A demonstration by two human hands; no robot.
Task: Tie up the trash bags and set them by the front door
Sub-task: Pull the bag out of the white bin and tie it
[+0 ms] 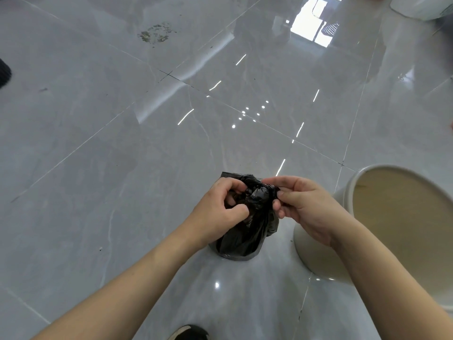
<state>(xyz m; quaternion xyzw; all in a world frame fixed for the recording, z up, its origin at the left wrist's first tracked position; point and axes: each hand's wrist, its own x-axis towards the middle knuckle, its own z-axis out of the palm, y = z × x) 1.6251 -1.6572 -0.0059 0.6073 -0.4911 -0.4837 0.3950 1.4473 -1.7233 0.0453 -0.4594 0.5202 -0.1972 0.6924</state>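
A small black trash bag [245,227] stood on the glossy grey tiled floor [122,143], just beside a white bin [367,217] with a bare tan inside, which sat to its right. Both hands were at the bag's gathered neck. The left hand [220,207] had its fingers curled into the bunched plastic, thumb pressed against the near side of the twist. The right hand [301,204] pinched a flap of the plastic between thumb and forefinger at the top right of the bunch. Whether a knot had already formed under the fingers could not be told, since the folds were dark and crumpled together.

The step in hand looked to be the tying itself. To do it well, the two tails would need to be kept separate and drawn in opposite directions, with the left hand anchoring the neck low so the bag did not lift off the floor. Thin film like this tends to stretch and tear if jerked, so a steady pull seemed wiser than a sharp one. Squeezing trapped air out before cinching would keep the knot from slipping.

A dark shoe [188,333] showed at the bottom edge, and a patch of scattered debris [157,33] lay well away across the tiles. No front door was in sight
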